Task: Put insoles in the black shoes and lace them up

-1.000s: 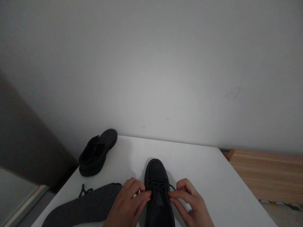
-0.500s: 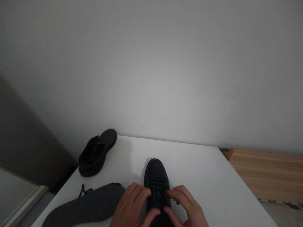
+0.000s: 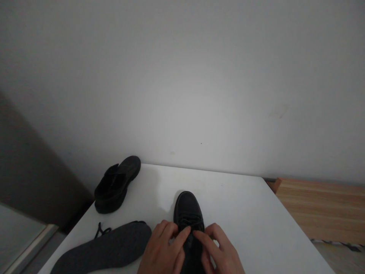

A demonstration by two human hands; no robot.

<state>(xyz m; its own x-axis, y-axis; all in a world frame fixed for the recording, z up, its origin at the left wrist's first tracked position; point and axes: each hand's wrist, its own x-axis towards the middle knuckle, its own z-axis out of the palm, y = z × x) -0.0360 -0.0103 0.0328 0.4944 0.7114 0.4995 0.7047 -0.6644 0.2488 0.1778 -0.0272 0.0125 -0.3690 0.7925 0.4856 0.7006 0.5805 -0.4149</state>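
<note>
A black lace-up shoe (image 3: 188, 207) stands on the white tabletop, toe pointing away from me. My left hand (image 3: 165, 249) is at its left side, thumb and fingers closed at the laces (image 3: 190, 220). From the right side, my right hand (image 3: 218, 249) reaches the same lacing, its fingers bent in and the tips close to my left thumb. Both hands appear to pinch the shoelace; the thin lace between the fingertips is hard to make out. The shoe's heel end runs out of view at the bottom, partly hidden between my hands.
A dark grey insole (image 3: 105, 249) lies to the left, a black lace (image 3: 100, 230) sticking out behind it. Another black shoe (image 3: 116, 186) stands at the table's back left corner. A grey wall (image 3: 199, 83) rises behind the white table (image 3: 242, 213). Wooden boards (image 3: 322, 209) are at right.
Both thumbs have moved forward and inward onto the lacing, and my hands have come closer together and closed. The shoe has stayed in place.
</note>
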